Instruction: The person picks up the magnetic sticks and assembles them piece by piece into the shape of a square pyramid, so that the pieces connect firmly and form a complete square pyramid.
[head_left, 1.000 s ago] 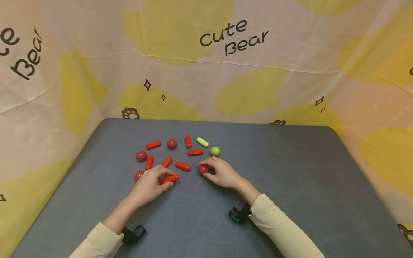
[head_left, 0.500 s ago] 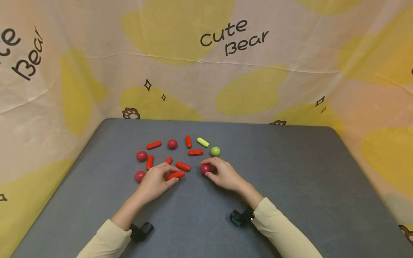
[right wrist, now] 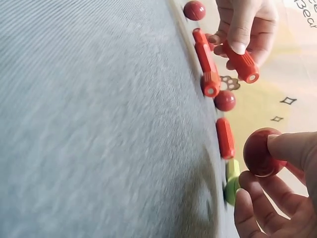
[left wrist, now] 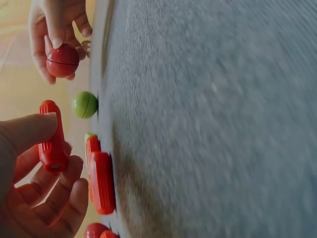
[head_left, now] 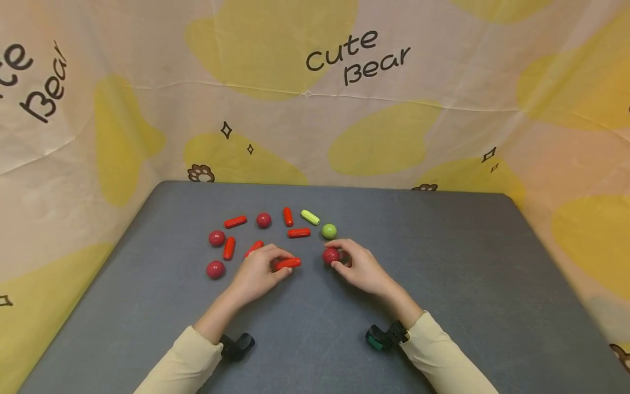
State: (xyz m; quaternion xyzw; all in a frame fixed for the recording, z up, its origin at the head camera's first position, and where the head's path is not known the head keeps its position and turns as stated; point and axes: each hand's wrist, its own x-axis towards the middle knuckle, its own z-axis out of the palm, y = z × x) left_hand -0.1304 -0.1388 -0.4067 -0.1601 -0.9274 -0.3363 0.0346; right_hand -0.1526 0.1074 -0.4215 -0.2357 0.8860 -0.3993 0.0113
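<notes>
In the head view, my left hand (head_left: 260, 272) pinches a red ridged rod (head_left: 290, 263) by thumb and fingers, its free end pointing right. The left wrist view shows this rod (left wrist: 51, 144) held above the table, with a small metallic-looking disc in one end. My right hand (head_left: 365, 269) pinches a red ball (head_left: 331, 255) between thumb and fingers. A seam runs round the ball (left wrist: 63, 61) in the left wrist view. Rod and ball are apart. A green ball (head_left: 329, 231) lies just beyond my right hand. Another red rod (head_left: 254, 248) is partly behind my left hand.
On the grey table (head_left: 443, 273) lie more red rods (head_left: 299, 233), a light green rod (head_left: 310, 217) and loose red balls (head_left: 215, 269), mostly left of centre. A patterned cloth (head_left: 379, 137) stands round the back and sides.
My left hand has moved right with the red rod, hiding a rod that lay in the middle. My right hand has shifted slightly right with the red ball.
</notes>
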